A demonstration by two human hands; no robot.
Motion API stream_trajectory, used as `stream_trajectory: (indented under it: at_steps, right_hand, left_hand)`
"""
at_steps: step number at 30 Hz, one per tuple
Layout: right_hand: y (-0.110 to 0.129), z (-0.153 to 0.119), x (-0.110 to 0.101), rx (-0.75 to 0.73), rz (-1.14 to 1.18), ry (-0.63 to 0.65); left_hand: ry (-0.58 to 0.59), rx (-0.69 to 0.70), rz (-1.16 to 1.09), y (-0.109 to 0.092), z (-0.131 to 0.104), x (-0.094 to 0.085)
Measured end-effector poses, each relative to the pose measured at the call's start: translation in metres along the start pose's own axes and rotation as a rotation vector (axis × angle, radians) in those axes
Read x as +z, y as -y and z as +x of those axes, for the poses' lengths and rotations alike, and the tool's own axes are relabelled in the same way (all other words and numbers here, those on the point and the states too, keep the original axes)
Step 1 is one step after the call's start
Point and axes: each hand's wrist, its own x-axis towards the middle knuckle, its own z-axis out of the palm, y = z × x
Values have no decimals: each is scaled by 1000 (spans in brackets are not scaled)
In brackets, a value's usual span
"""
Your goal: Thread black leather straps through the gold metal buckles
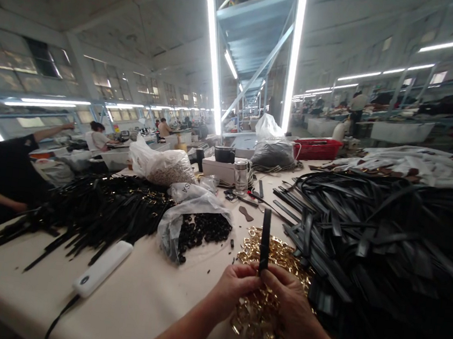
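A black strap (265,235) stands upright between my two hands, its free end pointing up. My left hand (238,287) pinches its lower part from the left. From the right, my right hand (288,294) grips the same strap, with the fingertips of both hands close together. Under and behind the hands lies a pile of gold-coloured metal buckles (278,250). Whether a buckle is between my fingers cannot be made out. An open plastic bag (169,233) with small black pieces (204,227) lies left of the buckles.
Black straps (338,219) are heaped at the right, and more with buckles (113,201) at the left. A white device (103,270) with a cable lies front left. Behind stand a glass jar (241,177), a red basket (317,149) and filled bags. A person (4,167) is at far left.
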Motion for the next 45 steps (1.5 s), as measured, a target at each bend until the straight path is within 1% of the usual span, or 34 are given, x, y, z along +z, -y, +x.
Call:
stream_trajectory:
  at_steps: [2,3,5,7,9,11,13,17,20,23,25,27,29,32,34,37,39,41,45]
  right_hand:
    - [2,2,-3,-14,-26,-53]
    - [3,3,-5,-32,-45,-81]
    - [5,5,-8,-78,-88,-132]
    - [7,6,-8,-100,-125,-161]
    - [8,6,-8,-76,-130,-162]
    - [8,5,-7,-54,-119,-139]
    - [7,5,-6,-55,-120,-112]
    - [7,6,-8,-73,-150,-77]
    - [10,6,-9,-79,-174,-72]
    - [11,7,-9,-94,-198,-82]
    - [10,7,-9,-105,-227,-91]
    - [7,6,-8,-110,-265,-82]
    - [3,5,-6,-102,-312,-57]
    - [-3,3,-3,-79,-386,-26]
    - [-7,3,-3,-71,-424,-14]
    - [-9,3,-3,-67,-466,-23]
    - [-10,4,-3,-74,-489,-39]
    - [-10,4,-4,-91,-517,-53]
    - [-9,2,-3,-139,-614,-56]
  left_hand:
    - [-3,-4,84,-6,3,-7]
    - [-23,2,155,-12,6,-15]
    - [-115,50,391,-26,14,-36]
    - [-244,131,718,-41,24,-63]
    - [-324,173,875,-53,34,-89]
    - [-360,203,979,-59,43,-106]
    - [-362,231,1082,-58,51,-114]
    - [-334,248,1209,-50,62,-116]
    - [-347,248,1235,-48,63,-117]
    - [-387,254,1208,-51,57,-121]
    - [-415,266,1157,-53,51,-121]
    - [-440,285,1076,-53,44,-117]
    - [-456,293,962,-48,40,-108]
    - [-442,261,773,-36,33,-87]
    - [-413,218,599,-27,29,-70]
    - [-342,83,167,-18,22,-47]
    - [-279,-6,-69,-15,18,-37]
    - [-219,-55,-157,-13,15,-30]
    - [-141,-110,-220,-12,12,-23]
